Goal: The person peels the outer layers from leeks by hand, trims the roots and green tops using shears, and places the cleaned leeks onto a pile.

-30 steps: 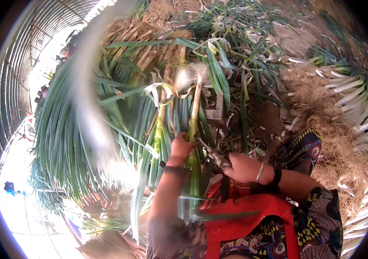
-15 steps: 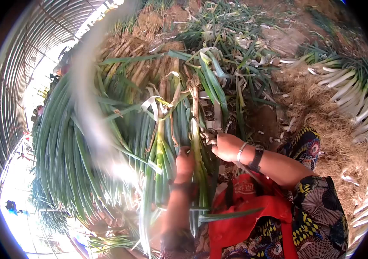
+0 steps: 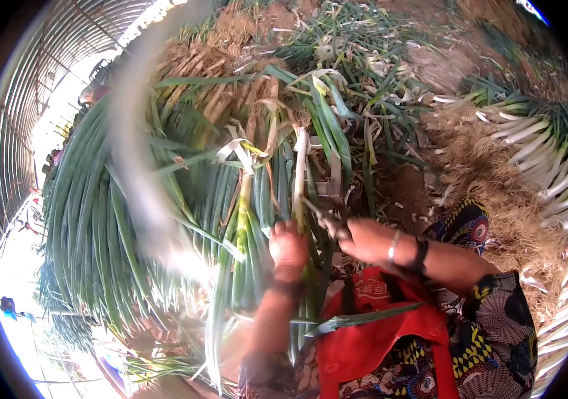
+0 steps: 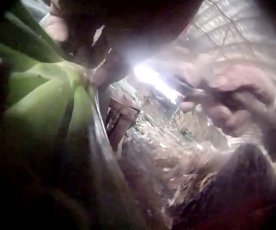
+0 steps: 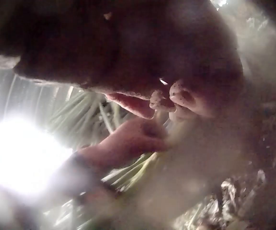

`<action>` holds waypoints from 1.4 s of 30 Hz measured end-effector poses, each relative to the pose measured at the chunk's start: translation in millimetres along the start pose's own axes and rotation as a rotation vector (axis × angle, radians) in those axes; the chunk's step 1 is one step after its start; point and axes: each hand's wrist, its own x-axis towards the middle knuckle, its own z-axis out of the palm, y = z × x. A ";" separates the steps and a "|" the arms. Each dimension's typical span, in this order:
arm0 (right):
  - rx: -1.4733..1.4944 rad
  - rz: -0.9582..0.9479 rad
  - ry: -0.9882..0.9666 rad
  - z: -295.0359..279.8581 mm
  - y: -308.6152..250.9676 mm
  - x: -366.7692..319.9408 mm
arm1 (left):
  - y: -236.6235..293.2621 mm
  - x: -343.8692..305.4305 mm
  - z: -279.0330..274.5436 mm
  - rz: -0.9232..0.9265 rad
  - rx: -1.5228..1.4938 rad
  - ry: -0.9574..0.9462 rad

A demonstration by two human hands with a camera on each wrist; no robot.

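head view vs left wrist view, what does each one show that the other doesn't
Only the head view shows the patterned sleeve and the big leafy stack. Only the left wrist view shows the right hand from its fingertip side. Both show that hand, the left hand, a tool, the held green onion and a ribbed roof.

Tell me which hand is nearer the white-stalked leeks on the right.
Right. The right hand, holding a tool, is left of those white-stalked leeks, well apart; the left hand is farther left, at a single leek.
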 end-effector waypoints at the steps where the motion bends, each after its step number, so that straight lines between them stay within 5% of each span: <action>1: -0.031 -0.011 -0.047 1.1 -5.1 -19.5 | 3.4 2.8 0.0 -0.041 0.026 -0.034; 3: -0.045 -0.039 -0.064 6.7 -8.8 -40.6 | 10.6 9.4 -9.8 -0.087 0.103 -0.185; 6: -0.063 -0.060 0.024 20.7 3.6 -30.6 | 0.3 16.0 27.9 -0.120 0.129 -0.053; 8: -0.109 0.010 -0.018 3.8 -12.1 -16.9 | 8.8 23.4 15.3 -0.199 0.075 -0.249; 10: -0.190 -0.184 0.136 -4.4 0.0 16.3 | 20.8 24.6 -6.9 -0.280 0.027 -0.408; 13: -0.038 0.181 0.243 -15.3 13.2 52.2 | 5.0 12.2 -12.3 -0.174 -0.072 -0.359; 17: -0.012 -0.067 0.075 -15.4 -8.8 -14.8 | 6.6 -11.3 -38.8 -0.201 -0.218 -0.385; 20: -0.352 -0.167 0.031 -9.9 -1.3 4.6 | 6.4 -22.4 -36.5 -0.221 -0.294 -0.397; 21: -0.094 0.025 0.104 -7.0 8.6 28.1 | 9.9 -25.1 -41.7 -0.227 -0.319 -0.395; 24: -0.064 0.111 0.319 -15.7 17.9 65.1 | 14.1 -34.3 -54.1 -0.244 -0.355 -0.397; 29: -0.106 0.012 0.230 -7.8 26.5 33.5 | 3.2 -47.6 -54.8 -0.283 -0.397 -0.435; 32: -0.083 0.122 0.393 -2.9 47.7 50.1 | -8.1 -38.8 -78.9 -0.035 -0.286 -0.531; 34: -0.119 0.109 0.310 5.1 55.2 46.3 | -29.6 -17.8 -76.8 0.022 -0.229 -0.304; 36: -0.028 0.053 0.394 21.5 76.8 49.5 | -36.1 10.0 -89.5 -0.184 -0.134 -0.042; 38: 0.073 0.065 0.432 32.2 87.8 51.2 | -83.6 37.1 -58.1 -0.070 0.142 0.360; 42: 0.120 0.118 0.371 24.3 72.0 37.9 | -95.8 55.1 -41.5 -0.383 0.064 0.116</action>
